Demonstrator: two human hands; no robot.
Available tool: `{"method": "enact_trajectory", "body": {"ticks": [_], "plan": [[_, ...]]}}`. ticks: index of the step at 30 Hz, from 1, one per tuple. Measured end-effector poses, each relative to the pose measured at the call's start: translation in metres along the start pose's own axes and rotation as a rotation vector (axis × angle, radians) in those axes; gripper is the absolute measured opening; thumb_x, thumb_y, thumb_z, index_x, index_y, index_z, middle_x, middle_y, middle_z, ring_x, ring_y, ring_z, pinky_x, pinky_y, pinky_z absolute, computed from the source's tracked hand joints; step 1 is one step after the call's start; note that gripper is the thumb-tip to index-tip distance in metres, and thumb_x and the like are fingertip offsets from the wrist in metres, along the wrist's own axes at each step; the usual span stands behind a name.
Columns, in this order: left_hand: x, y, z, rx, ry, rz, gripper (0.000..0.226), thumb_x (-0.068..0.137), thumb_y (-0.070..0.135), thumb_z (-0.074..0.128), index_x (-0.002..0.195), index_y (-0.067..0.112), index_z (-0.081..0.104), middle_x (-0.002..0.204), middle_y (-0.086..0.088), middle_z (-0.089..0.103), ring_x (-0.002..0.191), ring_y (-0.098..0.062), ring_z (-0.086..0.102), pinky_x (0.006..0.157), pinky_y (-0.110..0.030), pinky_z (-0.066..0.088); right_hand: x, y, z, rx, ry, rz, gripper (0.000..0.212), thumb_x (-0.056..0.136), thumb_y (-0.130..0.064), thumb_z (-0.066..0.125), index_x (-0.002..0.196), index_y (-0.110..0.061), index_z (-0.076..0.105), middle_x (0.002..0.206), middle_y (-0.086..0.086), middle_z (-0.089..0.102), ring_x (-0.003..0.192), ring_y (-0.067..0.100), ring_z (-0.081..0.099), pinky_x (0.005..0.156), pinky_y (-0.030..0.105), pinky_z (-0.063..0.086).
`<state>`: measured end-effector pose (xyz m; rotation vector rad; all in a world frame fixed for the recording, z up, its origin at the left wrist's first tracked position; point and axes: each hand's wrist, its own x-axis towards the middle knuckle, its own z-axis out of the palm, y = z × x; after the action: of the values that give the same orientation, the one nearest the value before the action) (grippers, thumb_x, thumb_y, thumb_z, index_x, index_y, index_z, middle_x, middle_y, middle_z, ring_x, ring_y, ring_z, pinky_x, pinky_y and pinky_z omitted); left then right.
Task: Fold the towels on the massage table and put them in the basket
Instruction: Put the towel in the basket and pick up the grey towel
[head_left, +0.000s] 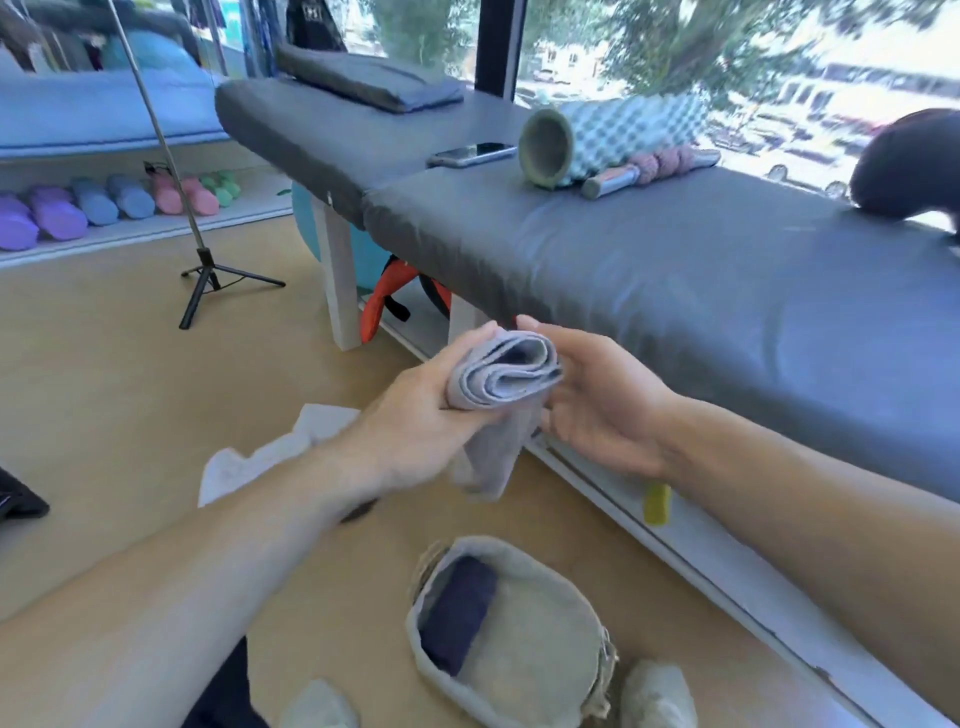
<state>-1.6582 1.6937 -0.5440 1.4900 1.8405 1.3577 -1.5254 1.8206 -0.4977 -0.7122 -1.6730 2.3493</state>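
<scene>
Gripping a folded light-grey cloth towel, the left hand curls round its layered end while the right hand, fingers relaxed, touches the other side; a loose flap hangs beneath. Below on the floor sits one beige fabric-lined basket holding one dark navy folded towel. Behind stands the grey padded massage table.

Two hands, two towels — one grey, rolled, one dark navy — one basket, one phone, one foam roller, one massage stick, one tripod, two shoes, one white cloth on the floor.
</scene>
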Motion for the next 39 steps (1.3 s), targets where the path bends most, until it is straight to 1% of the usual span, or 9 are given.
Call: {"method": "enact_trajectory", "body": {"ticks": [4, 8, 12, 16, 19, 22, 27, 35, 39], "plan": [[0.002, 0.033, 0.023, -0.177, 0.021, 0.0, 0.029, 0.089, 0.044, 0.068, 0.116, 0.056, 0.064, 0.114, 0.025, 0.071, 0.11, 0.004, 0.064, 0.092, -0.028, 0.05, -0.049, -0.005, -0.015, -0.14, 0.088, -0.202, 0.042, 0.083, -0.029, 0.073, 0.117, -0.007, 0.062, 0.109, 0.01, 0.074, 0.101, 0.023, 0.071, 0.093, 0.037, 0.056], [0.003, 0.054, 0.046, -0.234, -0.053, -0.047, 0.038, 0.089, 0.038, 0.072, 0.126, 0.038, 0.062, 0.116, 0.021, 0.072, 0.111, 0.004, 0.065, 0.09, -0.022, 0.051, -0.075, 0.001, -0.027, -0.142, 0.235, -0.302, 0.022, 0.089, -0.021, 0.071, 0.102, -0.005, 0.064, 0.099, 0.015, 0.077, 0.087, 0.024, 0.073, 0.076, 0.03, 0.059], [0.011, 0.059, 0.05, -0.16, -0.106, -0.053, 0.078, 0.072, 0.064, 0.075, 0.141, 0.043, 0.047, 0.127, 0.02, 0.066, 0.12, 0.001, 0.06, 0.101, -0.028, 0.048, -0.09, 0.006, -0.041, -0.372, 0.282, -0.356, 0.019, 0.085, -0.025, 0.076, 0.086, -0.007, 0.069, 0.081, 0.009, 0.076, 0.067, 0.011, 0.069, 0.061, 0.02, 0.051], [0.018, 0.059, 0.055, -0.092, -0.133, 0.0, 0.03, 0.08, 0.051, 0.078, 0.105, 0.033, 0.074, 0.099, 0.01, 0.076, 0.099, -0.004, 0.069, 0.091, -0.033, 0.052, -0.096, 0.004, -0.05, -0.339, 0.3, -0.329, 0.018, 0.087, -0.021, 0.074, 0.085, -0.004, 0.069, 0.065, -0.004, 0.066, 0.047, -0.003, 0.052, 0.042, 0.006, 0.035], [0.02, 0.057, 0.062, -0.123, -0.217, 0.005, 0.039, 0.081, 0.05, 0.077, 0.094, 0.013, 0.074, 0.079, -0.011, 0.069, 0.075, -0.014, 0.057, 0.071, -0.042, 0.047, -0.096, 0.001, -0.053, -0.318, 0.315, -0.298, 0.019, 0.088, -0.022, 0.074, 0.086, -0.003, 0.07, 0.066, -0.003, 0.066, 0.043, -0.002, 0.051, 0.038, 0.007, 0.034], [0.021, 0.059, 0.066, -0.177, -0.207, -0.029, 0.035, 0.085, 0.044, 0.076, 0.092, 0.01, 0.076, 0.07, 0.002, 0.061, 0.068, -0.009, 0.05, 0.063, -0.03, 0.038, -0.094, 0.003, -0.054, -0.373, 0.363, -0.342, 0.019, 0.085, -0.026, 0.077, 0.088, -0.008, 0.071, 0.071, -0.001, 0.071, 0.049, -0.001, 0.056, 0.042, 0.009, 0.038], [0.022, 0.072, 0.074, -0.407, -0.011, -0.214, 0.024, 0.093, 0.032, 0.067, 0.085, 0.016, 0.082, 0.081, -0.008, 0.078, 0.069, -0.013, 0.071, 0.056, -0.027, 0.052, -0.098, 0.006, -0.062, -0.76, 0.667, -0.678, 0.026, 0.076, -0.038, 0.085, 0.083, -0.028, 0.062, 0.074, -0.007, 0.062, 0.064, 0.006, 0.056, 0.061, 0.016, 0.047], [0.021, 0.085, 0.086, -0.415, 0.056, -0.245, 0.03, 0.098, 0.023, 0.061, 0.079, 0.017, 0.083, 0.083, -0.006, 0.079, 0.077, -0.012, 0.076, 0.058, -0.022, 0.055, -0.097, 0.012, -0.054, -0.723, 0.469, -0.325, 0.031, 0.083, -0.049, 0.075, 0.078, -0.019, 0.073, 0.072, 0.0, 0.073, 0.061, 0.003, 0.057, 0.06, 0.028, 0.049], [0.025, 0.083, 0.084, -0.284, 0.116, -0.148, 0.024, 0.097, 0.024, 0.065, 0.082, 0.016, 0.082, 0.08, -0.011, 0.078, 0.076, -0.024, 0.076, 0.066, -0.039, 0.061, -0.098, 0.006, -0.058, -0.192, 0.368, -0.176, 0.021, 0.091, -0.022, 0.072, 0.079, -0.01, 0.06, 0.08, 0.015, 0.066, 0.078, 0.023, 0.063, 0.082, 0.042, 0.054]]}}
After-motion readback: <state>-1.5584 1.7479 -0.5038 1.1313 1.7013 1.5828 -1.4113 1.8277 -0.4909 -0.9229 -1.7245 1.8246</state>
